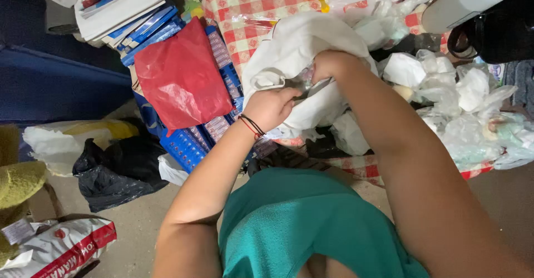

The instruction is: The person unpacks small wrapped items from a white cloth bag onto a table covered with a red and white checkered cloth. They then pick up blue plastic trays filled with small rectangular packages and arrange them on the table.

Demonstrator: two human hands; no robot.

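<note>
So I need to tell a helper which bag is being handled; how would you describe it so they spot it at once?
Start at the red-checked tablecloth, among crumpled clear plastic bags. The white cloth bag lies at its near edge, gripped by the left hand, the right hand pushed inside. Unlike its neighbours, it is opaque fabric.

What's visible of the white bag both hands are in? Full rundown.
The white bag looks like thin, soft fabric or plastic, crumpled and slack, lying over the red-and-white checked tablecloth. Its mouth is pulled open toward the person. The left hand grips its lower edge; the right hand is pushed inside, fingers hidden. Something clear and shiny shows in the opening, too unclear to identify. Crumpled clear plastic bags lie to its right.
</note>
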